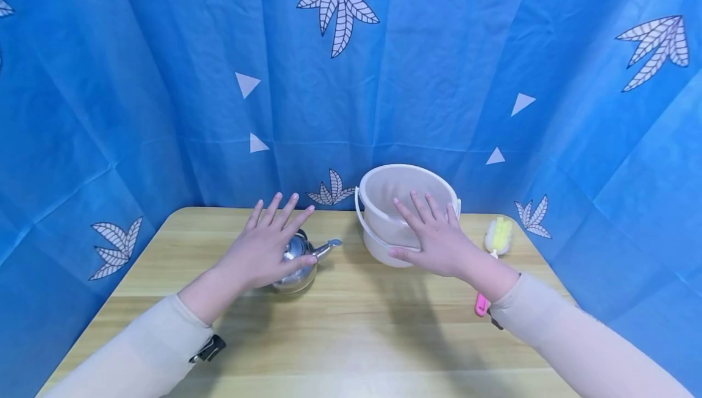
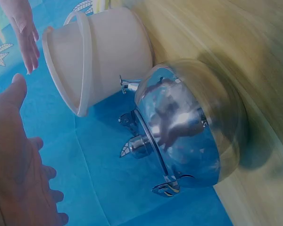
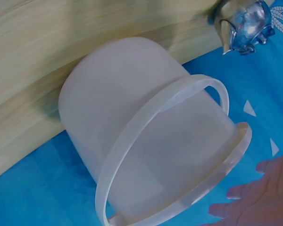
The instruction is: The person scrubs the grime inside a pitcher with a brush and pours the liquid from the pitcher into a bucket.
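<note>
My left hand (image 1: 265, 250) is held out with its fingers spread, overlapping a shiny metal kettle (image 1: 298, 281) in the head view. The kettle's spout points right; the left wrist view shows its rounded body (image 2: 193, 127), lid knob and folded handle, apart from the hand. My right hand (image 1: 439, 242) is likewise spread, in front of a white plastic bucket (image 1: 375, 242) in the head view. In the right wrist view the bucket (image 3: 118, 89) has its handle lowered across its side, and the fingers are beyond its rim. Both hands hold nothing.
A bottle brush (image 1: 498, 236) with a yellow and white sponge head and pink handle lies at the table's right, partly behind the right forearm. The wooden table (image 1: 340, 337) is bordered by a blue patterned curtain (image 1: 439, 81) at the back and sides.
</note>
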Motion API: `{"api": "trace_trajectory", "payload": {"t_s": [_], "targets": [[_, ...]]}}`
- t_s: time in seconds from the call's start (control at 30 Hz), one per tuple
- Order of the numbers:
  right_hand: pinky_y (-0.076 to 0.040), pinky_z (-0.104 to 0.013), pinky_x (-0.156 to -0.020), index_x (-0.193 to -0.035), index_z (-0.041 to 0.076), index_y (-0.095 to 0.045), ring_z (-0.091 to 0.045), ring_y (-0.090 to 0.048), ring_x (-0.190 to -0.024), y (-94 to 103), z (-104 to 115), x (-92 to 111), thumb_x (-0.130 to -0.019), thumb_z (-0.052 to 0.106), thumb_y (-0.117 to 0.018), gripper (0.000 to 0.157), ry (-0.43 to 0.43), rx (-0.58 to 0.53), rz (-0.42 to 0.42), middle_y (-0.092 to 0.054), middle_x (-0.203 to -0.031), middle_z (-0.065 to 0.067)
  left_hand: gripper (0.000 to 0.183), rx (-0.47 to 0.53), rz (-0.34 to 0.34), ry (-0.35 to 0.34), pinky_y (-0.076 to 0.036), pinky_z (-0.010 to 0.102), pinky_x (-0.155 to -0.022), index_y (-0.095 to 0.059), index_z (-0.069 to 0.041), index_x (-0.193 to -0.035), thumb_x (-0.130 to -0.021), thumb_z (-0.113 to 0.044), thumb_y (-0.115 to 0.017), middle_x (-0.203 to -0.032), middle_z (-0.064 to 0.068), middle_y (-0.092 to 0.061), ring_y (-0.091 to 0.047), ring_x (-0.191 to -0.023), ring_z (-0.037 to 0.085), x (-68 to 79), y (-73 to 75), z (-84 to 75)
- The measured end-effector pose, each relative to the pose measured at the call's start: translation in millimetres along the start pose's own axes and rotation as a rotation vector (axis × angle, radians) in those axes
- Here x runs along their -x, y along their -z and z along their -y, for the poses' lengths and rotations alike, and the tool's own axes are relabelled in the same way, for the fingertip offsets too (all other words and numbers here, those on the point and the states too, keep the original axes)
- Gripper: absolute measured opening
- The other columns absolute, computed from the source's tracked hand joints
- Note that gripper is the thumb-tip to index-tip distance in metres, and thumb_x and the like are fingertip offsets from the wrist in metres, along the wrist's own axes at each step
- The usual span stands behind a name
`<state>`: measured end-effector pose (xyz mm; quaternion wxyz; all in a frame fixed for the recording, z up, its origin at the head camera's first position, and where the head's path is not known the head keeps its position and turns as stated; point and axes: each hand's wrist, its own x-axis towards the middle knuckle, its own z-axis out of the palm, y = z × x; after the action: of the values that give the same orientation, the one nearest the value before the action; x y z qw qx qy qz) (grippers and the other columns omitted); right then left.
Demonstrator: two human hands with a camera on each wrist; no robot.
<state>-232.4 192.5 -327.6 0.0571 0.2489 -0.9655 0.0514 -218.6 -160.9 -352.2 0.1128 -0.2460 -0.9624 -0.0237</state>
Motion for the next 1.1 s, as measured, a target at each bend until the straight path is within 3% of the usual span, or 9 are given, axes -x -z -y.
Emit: {"api": "trace_trajectory", "payload": {"t_s": [0.17, 0.4, 1.1], "targets": [[0.0, -0.073, -0.114, -0.162, 0.029, -0.01, -0.042, 0.003, -0.152, -2.2, 3.7, 1.4, -0.09, 0.073, -0.052, 0.094, 0.004, 0.006, 0.007, -0.002, -0.168, -0.012, 0.094, 0.003, -0.011, 0.003, 0.002, 0.062, -0.12, -0.016, -0.027, -0.162, -0.089, -0.081, -0.038, -0.167, 0.012, -0.008, -0.002, -0.152, 0.041, 1.9, -2.1, 1.2], [0.001, -0.073, -0.114, -0.162, 0.027, -0.014, -0.043, 0.002, -0.152, -6.4, 7.1, 3.0, -0.09, 0.069, -0.055, 0.093, 0.009, -0.02, 0.005, -0.002, -0.168, -0.012, 0.093, 0.006, -0.015, -0.003, -0.002, 0.062, -0.12, -0.015, -0.027, -0.162, -0.09, -0.08, -0.04, -0.167, 0.012, -0.009, -0.004, -0.152, 0.041, 5.7, -6.5, 2.3], [0.001, -0.072, -0.115, -0.162, 0.03, -0.015, -0.04, 0.005, -0.152, -8.6, 21.5, 7.8, -0.089, 0.074, -0.052, 0.093, 0.051, -0.044, 0.018, 0.002, -0.168, -0.008, 0.089, 0.046, -0.038, -0.023, 0.002, 0.056, -0.122, -0.021, -0.027, -0.161, -0.091, -0.079, -0.037, -0.167, 0.009, -0.012, -0.004, -0.153, 0.036, 16.6, -12.0, 0.5]]}}
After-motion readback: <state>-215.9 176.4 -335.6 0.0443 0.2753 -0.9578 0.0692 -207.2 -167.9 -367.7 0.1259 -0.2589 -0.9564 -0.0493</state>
